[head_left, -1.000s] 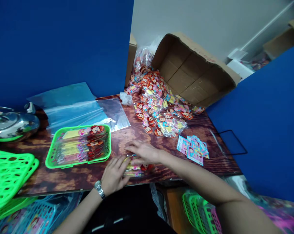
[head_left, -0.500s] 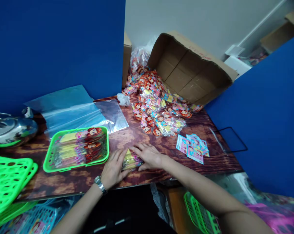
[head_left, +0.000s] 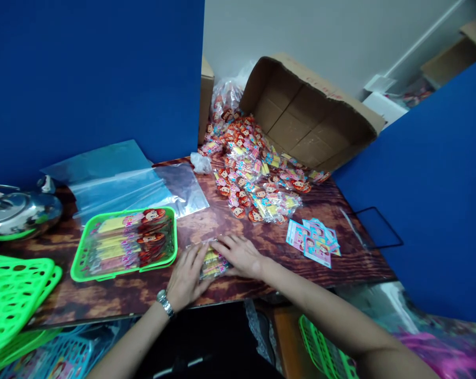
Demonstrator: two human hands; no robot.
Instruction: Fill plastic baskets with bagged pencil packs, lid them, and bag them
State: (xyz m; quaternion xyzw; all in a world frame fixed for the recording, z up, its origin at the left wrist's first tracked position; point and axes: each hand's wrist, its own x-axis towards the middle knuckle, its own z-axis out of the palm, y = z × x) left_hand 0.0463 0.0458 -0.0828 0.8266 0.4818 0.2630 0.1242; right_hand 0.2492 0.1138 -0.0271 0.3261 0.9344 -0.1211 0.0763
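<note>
My left hand (head_left: 188,276) lies flat, fingers spread, its grip open and pressing down on the left side of a small stack of packets (head_left: 213,261) on the bench (head_left: 115,289). My right hand (head_left: 240,255) rests on the stack's right side, its grip open too, palm down, fingers (head_left: 222,243) reaching across the top. The stack sits just right of the green basket (head_left: 124,242), which holds more packets. Beyond the stack lies a loose heap of packets (head_left: 253,173), and right of it some cards (head_left: 312,241).
</note>
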